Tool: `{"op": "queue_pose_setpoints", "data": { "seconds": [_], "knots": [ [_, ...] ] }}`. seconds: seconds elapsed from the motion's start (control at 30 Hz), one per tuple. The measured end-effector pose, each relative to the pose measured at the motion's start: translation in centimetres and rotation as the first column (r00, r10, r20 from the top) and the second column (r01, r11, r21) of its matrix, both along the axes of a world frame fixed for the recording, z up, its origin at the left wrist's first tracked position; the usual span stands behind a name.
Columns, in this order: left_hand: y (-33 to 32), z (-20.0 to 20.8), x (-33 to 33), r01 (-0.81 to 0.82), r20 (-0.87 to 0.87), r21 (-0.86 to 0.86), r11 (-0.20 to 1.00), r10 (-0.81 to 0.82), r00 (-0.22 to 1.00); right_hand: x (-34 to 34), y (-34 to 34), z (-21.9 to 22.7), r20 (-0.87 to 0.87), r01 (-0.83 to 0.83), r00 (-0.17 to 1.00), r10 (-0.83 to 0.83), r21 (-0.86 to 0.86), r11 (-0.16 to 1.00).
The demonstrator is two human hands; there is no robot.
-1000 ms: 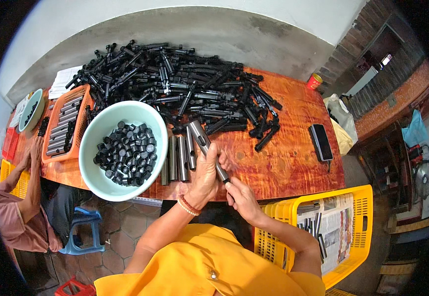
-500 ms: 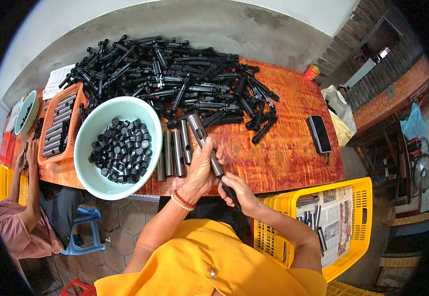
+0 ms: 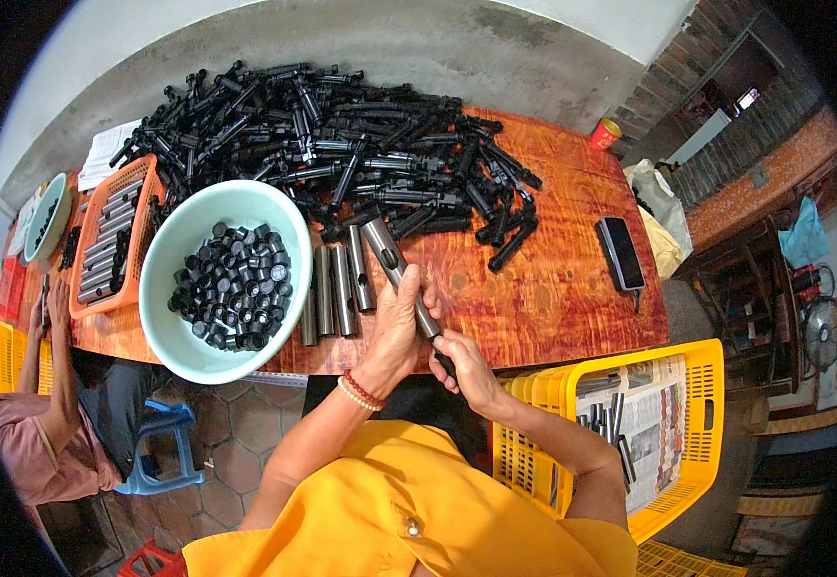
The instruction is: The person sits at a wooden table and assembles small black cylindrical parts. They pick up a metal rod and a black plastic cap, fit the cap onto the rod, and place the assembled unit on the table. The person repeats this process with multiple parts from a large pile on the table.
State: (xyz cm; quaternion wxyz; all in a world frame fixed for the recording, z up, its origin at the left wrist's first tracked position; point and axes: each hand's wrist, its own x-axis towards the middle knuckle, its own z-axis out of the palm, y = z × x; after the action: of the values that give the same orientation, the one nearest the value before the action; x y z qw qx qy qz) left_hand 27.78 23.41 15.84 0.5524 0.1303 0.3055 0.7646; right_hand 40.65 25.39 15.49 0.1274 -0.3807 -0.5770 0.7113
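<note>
Metal tube (image 3: 395, 268) is in our left hand (image 3: 397, 322): fingers wrapped round its lower half, palm closed, slotted upper end sticking out past the thumb. It slants up and left, far end pointing at the black-parts pile (image 3: 342, 154), over the front part of the worktop (image 3: 534, 308). Our right hand (image 3: 469, 370) sits at the tube's near end, fingers curled tight on a black piece (image 3: 445, 363) there. Most of that piece is hidden by the fingers, so we can't tell how far it goes in.

Edges: we have the worktop's front edge running under both hands; the right one straddles it. Four spare tubes (image 3: 343, 293) lie side by side just left of our left hand, ends toward us. Beyond them, the pale teal basin (image 3: 161, 317) of black caps (image 3: 236, 293), its near rim reaching past the front edge. The pile bounds us at the far side.

Room: to our right, wood surface runs from the tube out to the phone (image 3: 621, 252), near the right edge. Below that edge, a yellow crate (image 3: 673, 519) close by our right forearm, with newspaper (image 3: 664, 399) and dark tubes (image 3: 621, 435) in it. Far left, past the orange basket (image 3: 82, 300), a co-worker's hands (image 3: 48, 313), well apart from ours.
</note>
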Motion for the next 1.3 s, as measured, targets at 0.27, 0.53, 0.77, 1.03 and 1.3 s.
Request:
{"op": "queue_pose_setpoints", "data": {
  "seconds": [0.27,0.53,0.77,1.03,1.3],
  "knots": [
    [0.2,-0.1,0.5,-0.050,-0.002,-0.029,0.998,0.050,0.999,-0.3,0.1,0.1,0.050,0.034,0.998,-0.045,0.208,0.978],
    [0.6,-0.5,0.8,-0.102,0.022,-0.044,0.994,0.103,0.994,-0.3,0.5,-0.3,0.072,0.023,0.996,-0.045,0.282,0.959],
    [0.2,-1.2,0.3,-0.028,-0.007,0.047,0.999,0.028,1.000,-0.5,0.9,-0.3,0.082,-0.059,0.996,0.025,0.444,0.894],
    [0.3,1.4,-3.6,0.107,0.164,0.353,0.930,-0.174,0.971,-0.6,1.6,3.7,-0.032,-0.203,0.976,0.216,0.234,0.951],
    [-1.1,4.7,-3.6,-0.150,0.233,-0.102,0.983,0.170,0.957,0.0,0.2,2.9,0.166,-0.179,0.983,0.072,0.836,0.518]
  ]
}}
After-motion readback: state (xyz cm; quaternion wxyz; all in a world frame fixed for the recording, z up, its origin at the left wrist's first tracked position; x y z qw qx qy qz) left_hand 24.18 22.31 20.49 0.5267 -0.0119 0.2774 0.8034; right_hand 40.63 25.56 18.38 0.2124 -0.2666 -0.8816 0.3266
